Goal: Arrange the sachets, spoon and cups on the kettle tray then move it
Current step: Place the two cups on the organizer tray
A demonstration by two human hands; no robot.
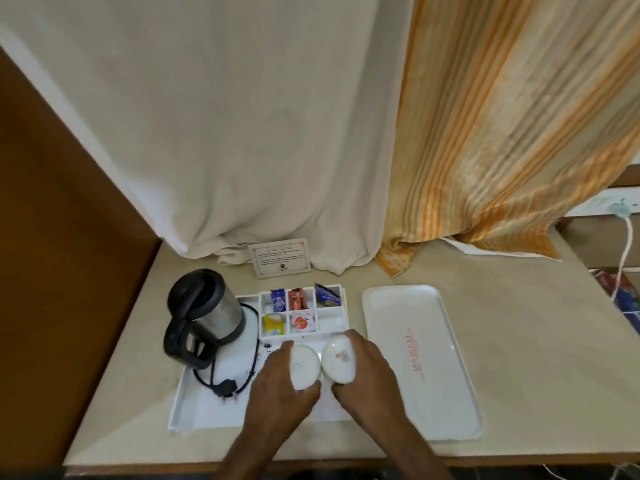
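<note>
Both hands hold one white cup each over the kettle tray (194,403): the left hand (280,393) wraps the left cup (304,367), the right hand (367,372) the right cup (338,358). The cups almost touch. Sachets (298,313) sit in the tray's compartments, beside the kettle (204,306).

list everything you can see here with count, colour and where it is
kettle: 1, steel and black, left on kettle tray
kettle tray: 1, white, table centre
sachets: several, mixed colours, tray's rear compartments
cups: 2, white, over tray front, one per hand
serving tray: 1, white, right of kettle tray
card: 1, white, against curtains
curtains: 2, cream and orange-striped, behind
left hand: holds left cup
right hand: holds right cup
</note>
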